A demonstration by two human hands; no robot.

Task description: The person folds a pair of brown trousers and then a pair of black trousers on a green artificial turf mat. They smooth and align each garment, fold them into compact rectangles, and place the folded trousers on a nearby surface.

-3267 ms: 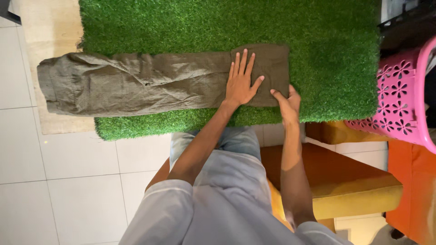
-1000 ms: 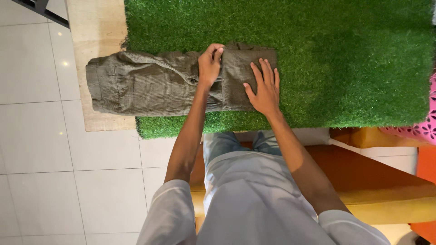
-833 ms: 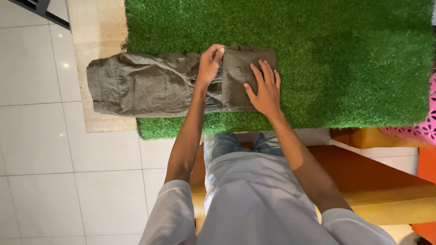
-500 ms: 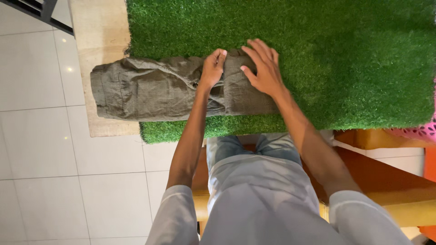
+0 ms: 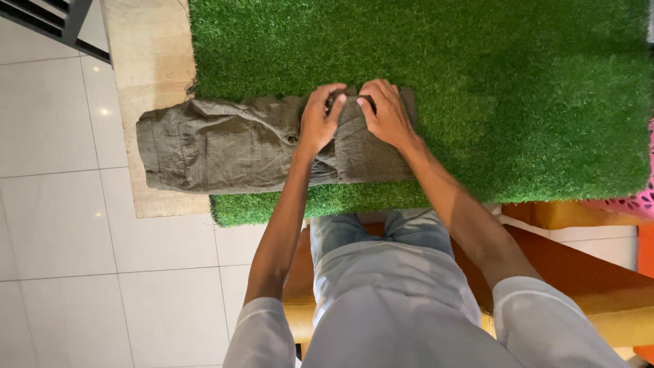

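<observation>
Since half a second ago, your right hand [image 5: 387, 114] is coming in from the far right corner of the folded end toward your left hand [image 5: 319, 121], so the two are now sitting close together, fingertips nearly meeting at the far edge of the trousers [image 5: 225, 146]. Those olive-brown trousers are lying lengthwise across the near part of the green turf mat [image 5: 518, 88], with the right-hand end already folded over on itself and the waistband end hanging off the mat's left edge onto the beige board [image 5: 146, 48] beneath. Your left hand is curling its fingers down on the fabric just left of the fold, and your right hand is curling its fingers over the folded part; both appear to be pinching the cloth at that far edge, though the exact grip is hidden under the knuckles. You are sitting on an orange and yellow bench [image 5: 599, 272] close to the mat's near edge, in a grey shirt and blue jeans. White floor tiles [image 5: 82, 272] are spreading out to your left, and a sliver of a pink basket [image 5: 640, 201] is showing at the right edge.
</observation>
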